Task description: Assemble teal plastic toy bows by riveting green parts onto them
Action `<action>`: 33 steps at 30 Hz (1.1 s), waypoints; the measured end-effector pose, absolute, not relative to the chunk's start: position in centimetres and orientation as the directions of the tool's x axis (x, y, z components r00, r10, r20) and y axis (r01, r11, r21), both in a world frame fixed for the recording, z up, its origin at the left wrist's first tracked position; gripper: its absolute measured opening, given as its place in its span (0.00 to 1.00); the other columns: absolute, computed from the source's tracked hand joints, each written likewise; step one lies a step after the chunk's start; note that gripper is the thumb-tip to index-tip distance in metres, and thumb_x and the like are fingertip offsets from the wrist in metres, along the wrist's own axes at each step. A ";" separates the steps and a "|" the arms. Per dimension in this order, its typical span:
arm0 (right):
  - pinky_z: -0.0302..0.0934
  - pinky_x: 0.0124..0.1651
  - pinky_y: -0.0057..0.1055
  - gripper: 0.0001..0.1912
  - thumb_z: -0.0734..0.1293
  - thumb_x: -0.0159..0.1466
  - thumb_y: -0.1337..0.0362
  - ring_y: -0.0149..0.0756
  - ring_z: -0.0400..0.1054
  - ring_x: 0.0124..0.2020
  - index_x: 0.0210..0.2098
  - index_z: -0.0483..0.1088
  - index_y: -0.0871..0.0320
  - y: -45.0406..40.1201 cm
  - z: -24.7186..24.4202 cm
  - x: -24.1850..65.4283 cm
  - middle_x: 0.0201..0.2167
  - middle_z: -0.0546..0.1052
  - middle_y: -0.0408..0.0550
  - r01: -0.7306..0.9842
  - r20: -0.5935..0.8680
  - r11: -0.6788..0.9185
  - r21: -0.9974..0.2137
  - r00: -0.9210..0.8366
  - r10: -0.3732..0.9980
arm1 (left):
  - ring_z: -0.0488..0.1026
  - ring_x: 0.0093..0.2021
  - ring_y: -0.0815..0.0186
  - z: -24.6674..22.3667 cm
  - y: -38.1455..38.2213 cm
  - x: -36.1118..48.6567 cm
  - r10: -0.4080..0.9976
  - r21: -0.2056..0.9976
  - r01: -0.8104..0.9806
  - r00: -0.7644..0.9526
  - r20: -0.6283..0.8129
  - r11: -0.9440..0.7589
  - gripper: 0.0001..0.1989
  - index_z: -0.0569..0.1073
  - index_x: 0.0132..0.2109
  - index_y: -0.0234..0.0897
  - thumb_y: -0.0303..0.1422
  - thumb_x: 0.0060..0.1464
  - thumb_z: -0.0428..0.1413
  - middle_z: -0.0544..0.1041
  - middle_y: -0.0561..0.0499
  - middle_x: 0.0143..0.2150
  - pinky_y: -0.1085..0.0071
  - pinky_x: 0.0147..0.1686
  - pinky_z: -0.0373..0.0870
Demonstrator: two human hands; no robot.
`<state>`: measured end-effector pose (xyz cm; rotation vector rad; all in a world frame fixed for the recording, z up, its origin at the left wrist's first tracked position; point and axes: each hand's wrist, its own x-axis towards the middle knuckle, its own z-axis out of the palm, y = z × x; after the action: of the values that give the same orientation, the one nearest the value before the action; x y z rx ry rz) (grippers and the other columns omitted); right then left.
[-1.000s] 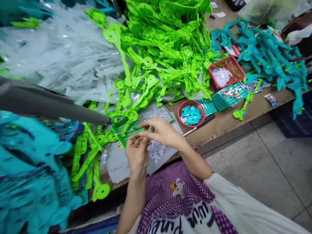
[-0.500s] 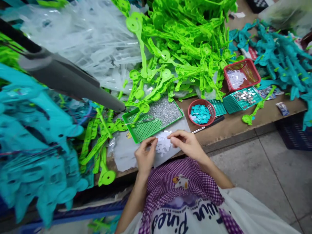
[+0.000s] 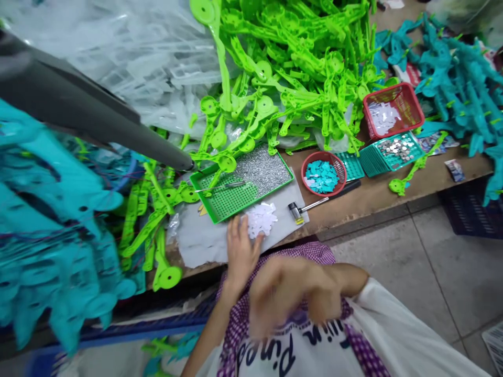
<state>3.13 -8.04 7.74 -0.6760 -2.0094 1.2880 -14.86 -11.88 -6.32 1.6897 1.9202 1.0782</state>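
Note:
My left hand [image 3: 241,251] lies on the table edge with fingers spread, its fingertips at the left side of a small heap of flat white pieces [image 3: 262,219]. My right hand [image 3: 293,293] is raised in front of my chest, over the checked purple apron [image 3: 320,253], and motion smears its fingers. Just beyond the heap is a green perforated tray [image 3: 226,201] with many tiny silvery parts [image 3: 263,170] and a thin metal tool [image 3: 222,187] lying across it. Right of the heap rests a small hammer [image 3: 298,212] on the grey cloth [image 3: 200,241].
A round red basket [image 3: 343,183] holds teal pieces. Beside it are teal trays [image 3: 375,162] with metal discs and a red basket [image 3: 414,107] with white pieces. Lime-green plastic parts [image 3: 291,78] pile up behind; teal parts [image 3: 51,209] and a dark grey shaft [image 3: 98,104] are at left.
My right hand has moved from the white pieces back toward my chest, uncovering the hammer. My left hand has gone from bent fingers to spread, flat at the heap. The view shifted slightly.

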 end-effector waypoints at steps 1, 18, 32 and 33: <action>0.69 0.45 0.35 0.24 0.54 0.69 0.43 0.37 0.73 0.41 0.43 0.77 0.45 -7.6 7.0 3.2 0.36 0.79 0.48 0.074 0.244 0.351 -0.934 -0.584 0.774 | 0.61 0.66 0.44 -6.5 -11.9 -14.4 0.963 0.710 0.704 -0.176 0.204 -0.022 0.28 0.69 0.60 0.36 0.48 0.58 0.56 0.67 0.34 0.64 0.46 0.65 0.56; 0.67 0.47 0.31 0.13 0.59 0.71 0.61 0.34 0.72 0.41 0.40 0.76 0.55 -6.6 0.4 5.5 0.37 0.78 0.47 0.324 0.198 0.243 -0.914 -0.165 0.966 | 0.66 0.58 0.46 -6.0 -7.9 -12.9 0.964 0.328 0.913 0.192 0.183 -0.244 0.31 0.70 0.59 0.33 0.51 0.58 0.54 0.71 0.33 0.56 0.50 0.57 0.63; 0.66 0.42 0.29 0.15 0.57 0.72 0.62 0.33 0.71 0.36 0.39 0.74 0.58 -6.0 -1.1 7.1 0.34 0.77 0.49 0.470 0.320 0.599 -0.648 -0.545 0.775 | 0.66 0.61 0.49 -6.2 -7.4 -13.5 0.885 0.278 0.867 0.313 0.345 -0.415 0.13 0.74 0.45 0.35 0.39 0.63 0.52 0.72 0.35 0.57 0.50 0.58 0.62; 0.66 0.42 0.29 0.15 0.57 0.72 0.62 0.33 0.71 0.36 0.39 0.74 0.59 -5.9 -1.0 7.0 0.34 0.78 0.49 0.469 0.330 0.602 -0.646 -0.539 0.774 | 0.65 0.62 0.49 -6.1 -7.4 -13.6 0.881 0.276 0.859 0.334 0.336 -0.431 0.12 0.74 0.43 0.35 0.38 0.64 0.51 0.72 0.35 0.59 0.50 0.59 0.61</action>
<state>6.98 -5.91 -1.00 -0.9782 -2.2261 0.6602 -13.57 -7.39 -6.12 2.5253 1.6488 0.6865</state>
